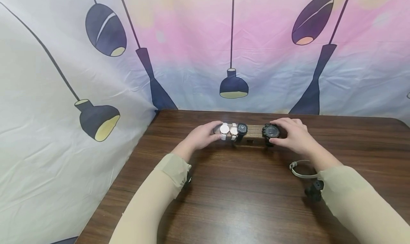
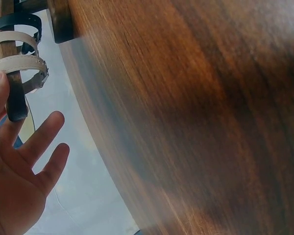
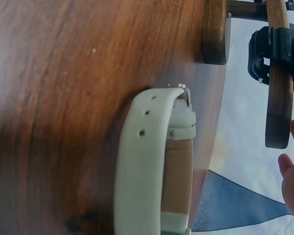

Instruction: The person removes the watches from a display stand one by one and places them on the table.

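Observation:
A wooden T-bar watch stand point(image 1: 255, 131) stands near the table's back edge, with several watches strapped round its bar. At its left end my left hand point(image 1: 204, 134) pinches a white-strapped watch point(image 1: 224, 129) between thumb and fingers; in the left wrist view the thumb lies at the white strap point(image 2: 20, 63) and other fingers are spread. Beside it sit a smaller light-strapped watch point(image 1: 234, 131) and a black square watch point(image 1: 242, 128). Toward the right end, my right hand point(image 1: 294, 134) grips a chunky black digital watch point(image 1: 272, 131), thumb below and index finger above.
A pale-strapped watch point(image 1: 302, 175) lies buckled in a loop on the dark wooden table point(image 1: 237, 201), under the right forearm. It fills the near part of the right wrist view. Behind the table hangs a curtain point(image 1: 192, 59) printed with lamps.

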